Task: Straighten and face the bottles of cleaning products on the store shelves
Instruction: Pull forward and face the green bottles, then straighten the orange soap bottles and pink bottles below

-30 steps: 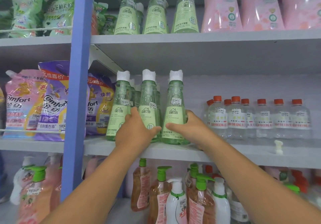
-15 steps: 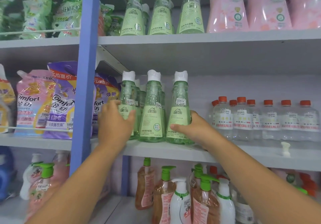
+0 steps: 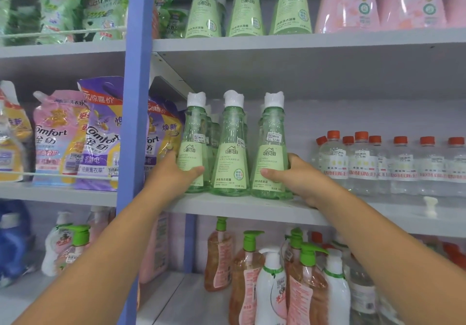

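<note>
Front row of 3 green bottles on the middle shelf (image 3: 239, 207) stood upright, labels mostly fwd; rows behind probably left to do. Left hand (image 3: 169, 176) gripped the left bottle (image 3: 193, 148), right hand (image 3: 300, 178) gripped the right bottle (image 3: 271, 155); middle bottle (image 3: 230, 153) stood untouched btwn them.

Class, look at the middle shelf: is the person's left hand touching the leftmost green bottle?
Touching. The head view shows the left hand wrapped round the leftmost green bottle, thumb lying across its label.
</note>
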A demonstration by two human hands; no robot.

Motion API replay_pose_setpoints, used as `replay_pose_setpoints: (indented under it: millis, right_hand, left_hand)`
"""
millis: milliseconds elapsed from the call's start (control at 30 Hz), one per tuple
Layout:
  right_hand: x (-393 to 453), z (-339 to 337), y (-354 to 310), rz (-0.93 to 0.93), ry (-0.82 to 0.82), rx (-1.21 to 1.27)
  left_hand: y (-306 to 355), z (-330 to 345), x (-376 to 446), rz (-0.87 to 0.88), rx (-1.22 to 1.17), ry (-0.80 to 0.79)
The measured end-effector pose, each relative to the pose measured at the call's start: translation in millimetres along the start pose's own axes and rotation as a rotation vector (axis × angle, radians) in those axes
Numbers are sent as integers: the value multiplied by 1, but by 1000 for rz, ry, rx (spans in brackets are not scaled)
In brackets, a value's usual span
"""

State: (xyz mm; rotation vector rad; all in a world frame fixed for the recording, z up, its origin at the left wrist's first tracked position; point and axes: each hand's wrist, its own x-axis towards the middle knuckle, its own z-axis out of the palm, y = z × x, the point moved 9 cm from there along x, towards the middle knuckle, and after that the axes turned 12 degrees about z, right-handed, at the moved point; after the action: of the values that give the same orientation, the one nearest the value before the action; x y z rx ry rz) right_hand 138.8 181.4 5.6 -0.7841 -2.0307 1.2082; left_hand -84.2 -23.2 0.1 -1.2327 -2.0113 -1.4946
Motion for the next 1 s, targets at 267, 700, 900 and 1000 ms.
replay_pose_setpoints:
  millis: [267,700,900,1000]
  right_hand:
    - [-3,-2,3,44,-31,51]
    - [-54,-20,-20,-74,215,-199]
    - [-211,-29,61,-589,504,43]
    - [-195,-6,166,-281,515,42]
  left_hand:
    - [9,-3,-7,55,219,17]
    - [72,-21,-75,513,309,388]
    - [20,72,-203,388,-327,143]
    - [-23,150,-227,86,-385,-98]
